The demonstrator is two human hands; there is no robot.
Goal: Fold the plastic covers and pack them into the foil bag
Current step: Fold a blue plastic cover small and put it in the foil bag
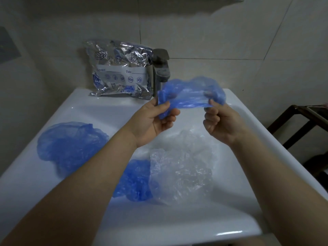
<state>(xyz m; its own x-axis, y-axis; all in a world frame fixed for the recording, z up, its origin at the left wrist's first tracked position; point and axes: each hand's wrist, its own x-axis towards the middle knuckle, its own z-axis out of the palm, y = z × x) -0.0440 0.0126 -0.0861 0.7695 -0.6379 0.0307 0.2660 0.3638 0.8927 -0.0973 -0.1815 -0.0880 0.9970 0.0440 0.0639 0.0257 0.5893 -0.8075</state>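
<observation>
Head view. Both hands raised over a white sink [245, 121], stretching one blue plastic cover [191, 94] between them in the air, in front of the tap [160, 68]. Left hand [156, 121]: thumb and curled fingers pinch the cover's left end, the bunched plastic spilling into the palm. Right hand [220, 124]: thumb and forefinger pinch the right end, other fingers curled below.

Foil bag [120, 68] stands crinkled at the back of the sink, leaning on the tiled wall [213, 32], just left of the tap and touching it.

Lying in the sink: a second blue cover [71, 146] spread at left; a clear cover [182, 167] in the basin under the hands; a third blue cover [134, 180] partly under the clear one and behind the left forearm.

Dark wooden frame [301, 118] at the right edge.
</observation>
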